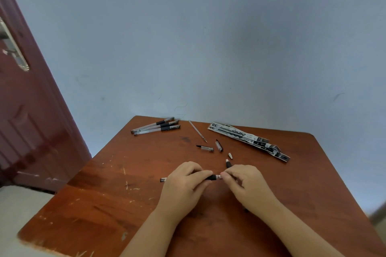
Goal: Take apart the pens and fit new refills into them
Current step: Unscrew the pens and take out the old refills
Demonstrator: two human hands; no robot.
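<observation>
Left hand (183, 181) wraps the clear-barrelled pen with black rubber grip (211, 177), fingers curled tight round the barrel, back end poking out left. Right hand (244, 183) pinches the silver metal tip cone (218, 177), thumb & forefinger together on it, prob to twist it off while the left stops the barrel turning. Pen's held just above the scratched reddish-brown wooden table (104, 204), centre front. Loose bits lie near: two caps, a small cone, a black grip piece, a thin clear refill (197, 131). Three whole pens (155, 127) wait far left; printed refill packets (248, 139) far right, w/in easy reach.
</observation>
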